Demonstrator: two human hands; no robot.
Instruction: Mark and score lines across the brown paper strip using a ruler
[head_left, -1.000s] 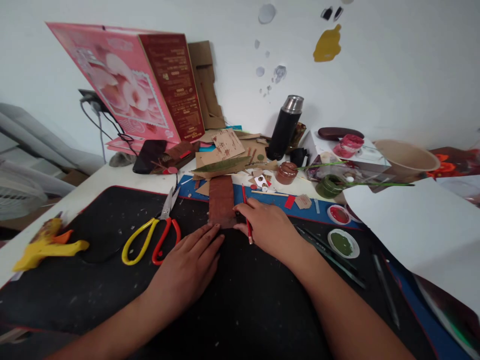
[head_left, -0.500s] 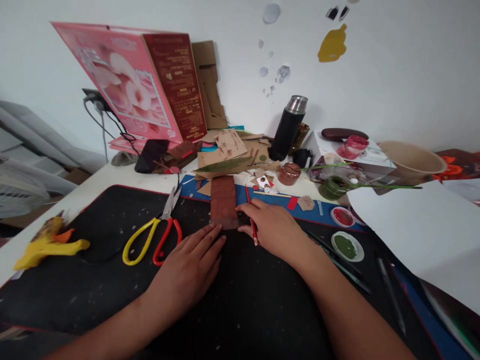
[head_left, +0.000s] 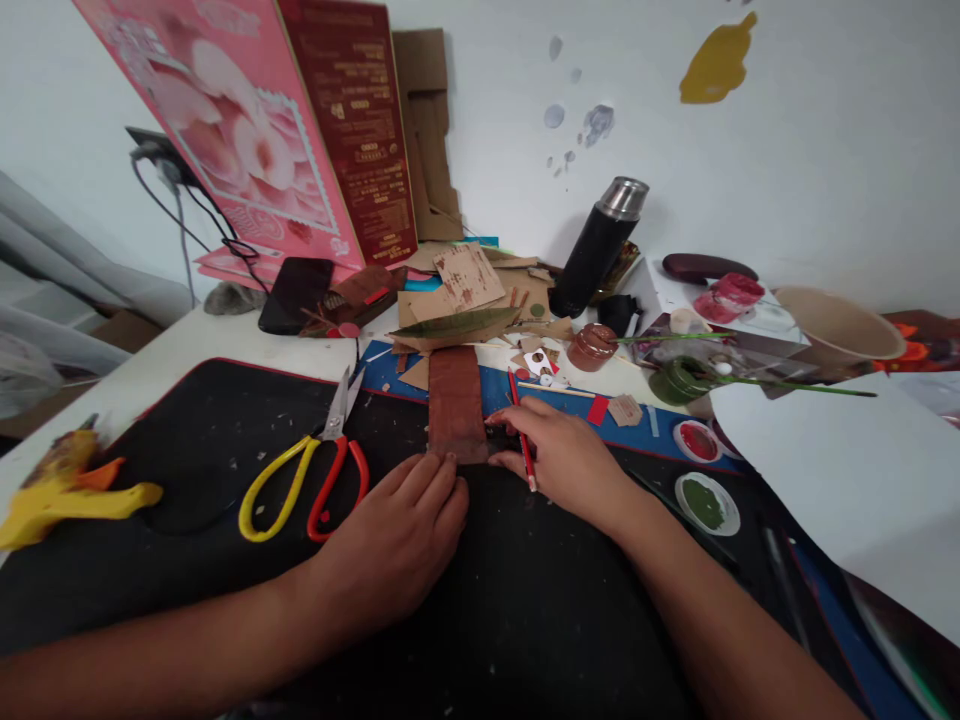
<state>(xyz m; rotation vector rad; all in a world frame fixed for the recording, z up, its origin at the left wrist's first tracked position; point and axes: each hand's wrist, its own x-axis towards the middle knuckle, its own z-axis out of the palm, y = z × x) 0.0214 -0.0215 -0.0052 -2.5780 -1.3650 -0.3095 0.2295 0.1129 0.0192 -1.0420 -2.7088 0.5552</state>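
Observation:
A brown-painted strip, cardboard-like, lies on the black mat in front of me. My left hand has its fingers bent and together, with the tips on the strip's near edge. At the strip's right side, my right hand keeps a red pencil tucked between its fingers. Its thumb and forefinger reach the near right corner of the strip; whether they pinch it I cannot tell. Scissors with one yellow and one red handle lie half open to the left of my left hand.
A yellow glue gun sits at the far left. Behind the strip are cardboard scraps, a brown paint jar and a black thermos. Lids of red paint and green paint lie right. A pink box stands back left.
My left hand's fingers have drawn in from lying flatter to bent at the strip's near edge. The right hand still has the pencil. The view has shifted slightly.

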